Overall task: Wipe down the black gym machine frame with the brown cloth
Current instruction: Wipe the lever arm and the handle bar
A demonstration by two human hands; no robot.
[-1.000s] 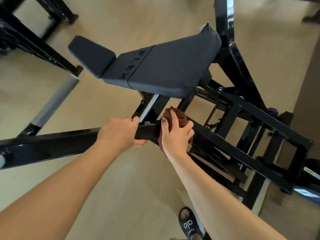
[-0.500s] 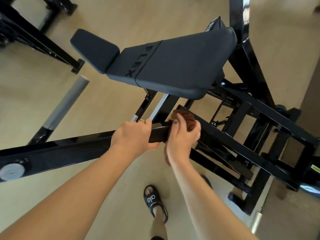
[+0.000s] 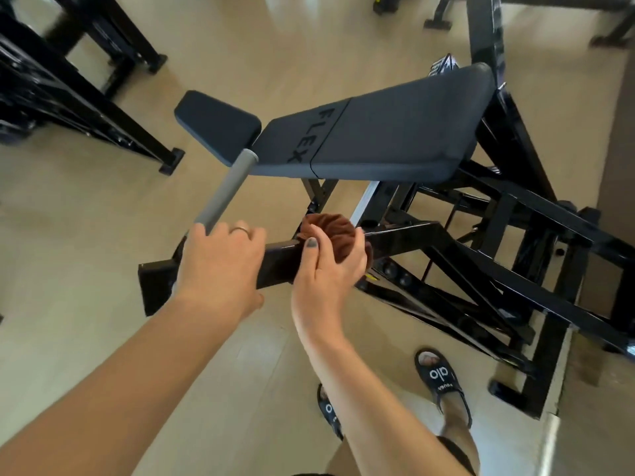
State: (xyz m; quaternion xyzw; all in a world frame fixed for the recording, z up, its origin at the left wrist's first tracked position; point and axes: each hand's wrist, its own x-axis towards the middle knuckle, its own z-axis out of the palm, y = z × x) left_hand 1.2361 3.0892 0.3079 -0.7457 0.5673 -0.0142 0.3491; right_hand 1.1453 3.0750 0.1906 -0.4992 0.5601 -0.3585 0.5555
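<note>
Head view. Right hand point(image 3: 326, 269): fingers curled round the bunched brown cloth point(image 3: 331, 235), pressing it onto the black gym machine frame point(image 3: 405, 235) at the near lever bar, below the padded seat point(image 3: 371, 139). Left hand point(image 3: 220, 266): fingers wrapped over the same bar just left of the cloth, beside the grey handle point(image 3: 223, 190), steadying it. Advice, as judgement: keep the left hand's grip firm so the bar cannot swing; draw the cloth along the bar in overlapping strokes, turning it round the edges and underside; mind the pivot joints to the right.

A pale beige floor point(image 3: 86, 304) reflected soft light; other black equipment frames point(image 3: 68, 87) stood upper left.
</note>
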